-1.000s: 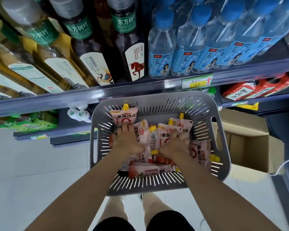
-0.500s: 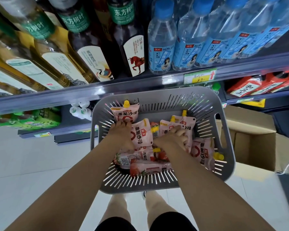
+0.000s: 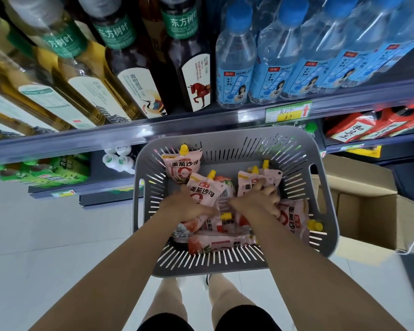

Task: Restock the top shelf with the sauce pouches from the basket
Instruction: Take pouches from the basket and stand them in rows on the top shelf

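A grey slotted basket (image 3: 325,206) sits low in front of me, holding several pink tomato sauce pouches with yellow caps. My left hand (image 3: 185,206) grips one upright pouch (image 3: 202,192) at its lower left edge. My right hand (image 3: 258,201) closes over another pouch (image 3: 247,185) in the basket's right half. One pouch (image 3: 181,163) leans against the far wall, another (image 3: 294,217) lies by the right wall, and one (image 3: 221,243) lies flat at the near side. The top shelf is out of view.
A shelf edge (image 3: 177,130) runs across just above the basket, with tea bottles (image 3: 139,84) at left and water bottles (image 3: 236,68) at right. An open cardboard box (image 3: 368,209) stands right of the basket. Red packets (image 3: 359,130) lie on the lower right shelf. White floor tiles spread to the left.
Both hands stayed in the basket and shifted slightly toward its far side, tightening on their pouches. The left pouch now stands more upright. The view moved closer to the shelf.
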A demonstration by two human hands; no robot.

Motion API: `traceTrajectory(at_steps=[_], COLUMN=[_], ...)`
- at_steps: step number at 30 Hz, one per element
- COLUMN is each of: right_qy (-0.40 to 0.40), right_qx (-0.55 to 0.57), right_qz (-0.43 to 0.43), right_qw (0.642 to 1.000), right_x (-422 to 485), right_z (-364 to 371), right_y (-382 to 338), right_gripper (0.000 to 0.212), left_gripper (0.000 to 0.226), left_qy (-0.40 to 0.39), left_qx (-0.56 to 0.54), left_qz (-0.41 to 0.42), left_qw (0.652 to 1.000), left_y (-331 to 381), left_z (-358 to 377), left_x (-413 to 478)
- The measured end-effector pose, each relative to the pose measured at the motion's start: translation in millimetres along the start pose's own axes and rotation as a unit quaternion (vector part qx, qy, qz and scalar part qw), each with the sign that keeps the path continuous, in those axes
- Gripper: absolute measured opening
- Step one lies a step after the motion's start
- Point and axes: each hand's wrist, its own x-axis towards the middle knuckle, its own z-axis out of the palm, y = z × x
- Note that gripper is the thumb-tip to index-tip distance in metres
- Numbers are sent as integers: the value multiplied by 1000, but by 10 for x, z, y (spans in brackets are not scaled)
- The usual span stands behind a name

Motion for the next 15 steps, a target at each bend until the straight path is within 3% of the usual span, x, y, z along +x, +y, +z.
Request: traceTrajectory(at_steps=[3, 10, 15], right_qy=[21, 10, 52], right_qx=[-6, -16, 45], right_qz=[1, 15, 47], right_qw=[1000, 1000, 997], right_x=[-10, -88, -324], right_z=[98, -27, -350], right_y=[-51, -1, 110], right_gripper=[112, 108, 107], left_gripper=[127, 137, 122], left_qy=[49, 32, 151], left_qx=[31, 82, 118], left_qz=[20, 25, 92], left_qw=[998, 996, 977], left_y=[13, 11, 76], left_z=[27, -25, -162], left_x=[58, 46, -175])
